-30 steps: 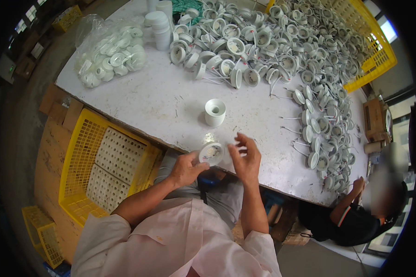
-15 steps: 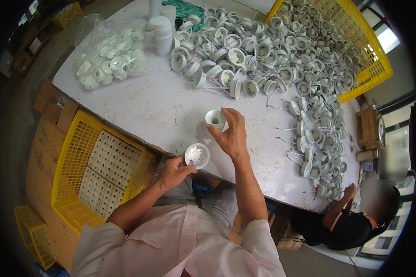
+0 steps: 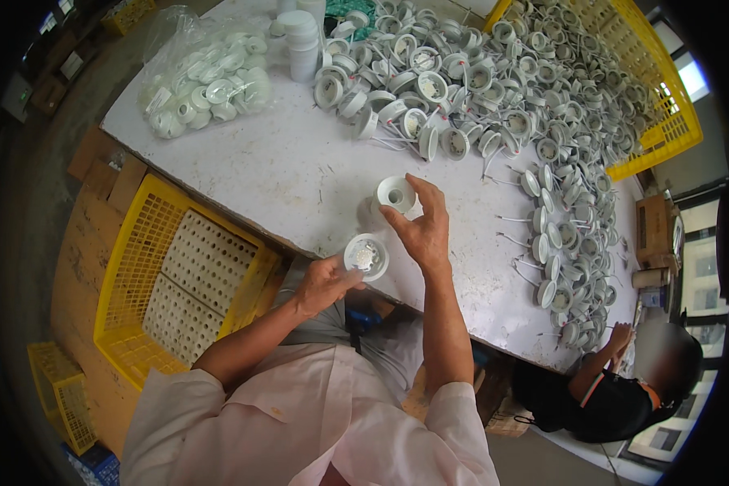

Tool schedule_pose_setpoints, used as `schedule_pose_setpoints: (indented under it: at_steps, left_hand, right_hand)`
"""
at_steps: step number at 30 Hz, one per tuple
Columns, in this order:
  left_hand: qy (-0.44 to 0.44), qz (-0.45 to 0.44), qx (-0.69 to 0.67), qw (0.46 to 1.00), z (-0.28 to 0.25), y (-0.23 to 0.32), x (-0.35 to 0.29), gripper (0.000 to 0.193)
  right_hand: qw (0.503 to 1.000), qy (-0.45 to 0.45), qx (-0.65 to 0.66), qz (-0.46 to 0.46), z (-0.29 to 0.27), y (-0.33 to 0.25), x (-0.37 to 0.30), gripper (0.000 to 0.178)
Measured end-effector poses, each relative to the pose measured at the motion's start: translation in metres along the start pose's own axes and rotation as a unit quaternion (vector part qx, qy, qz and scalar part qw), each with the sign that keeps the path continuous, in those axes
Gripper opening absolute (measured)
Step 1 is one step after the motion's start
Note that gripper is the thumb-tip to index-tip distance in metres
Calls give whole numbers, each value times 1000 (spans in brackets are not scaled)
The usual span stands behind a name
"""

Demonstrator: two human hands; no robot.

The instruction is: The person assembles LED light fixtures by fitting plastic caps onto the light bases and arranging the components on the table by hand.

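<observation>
My right hand is now clasping the white cup, earlier untouched; my left hand is pinching the round housing; both are being occupied.

Workshop of the light-assembly kind. The large white bench, scuffed and specked with debris, bears parts in bulk: a dense heap of near-identical round white housings, many with wire leads, a clear plastic bag full of white pieces, and stacked white cups. Yellow plastic crates contribute to the industrial character, one bordering the heap, another at lower left containing perforated white panels. Work is manual: the left hand holds a single housing; the right hand grasps a cup-shaped part. A co-worker occupies the bench's right end, near a cardboard box.
</observation>
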State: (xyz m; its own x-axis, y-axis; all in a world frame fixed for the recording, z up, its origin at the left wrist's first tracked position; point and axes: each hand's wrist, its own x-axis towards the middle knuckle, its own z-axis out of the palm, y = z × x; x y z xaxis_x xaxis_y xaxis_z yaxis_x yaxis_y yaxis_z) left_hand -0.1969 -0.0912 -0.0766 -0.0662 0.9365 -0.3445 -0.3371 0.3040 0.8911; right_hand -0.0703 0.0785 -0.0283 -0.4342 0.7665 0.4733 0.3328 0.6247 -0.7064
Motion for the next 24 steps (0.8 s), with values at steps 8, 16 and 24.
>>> schedule_pose_setpoints:
  at_steps: [8, 16, 24]
  left_hand:
    - [0, -7, 4, 1000, 2, 1, -4, 30]
    - [2, -14, 7, 1000, 2, -1, -2, 30]
    - [-8, -4, -5, 1000, -1, -3, 0, 29]
  right_hand:
    - [999, -22, 7, 48, 2, 0, 2, 64]
    - [988, -28, 57, 138, 1, 2, 7, 56]
    - [915, 9, 294, 276, 2, 14, 9, 38]
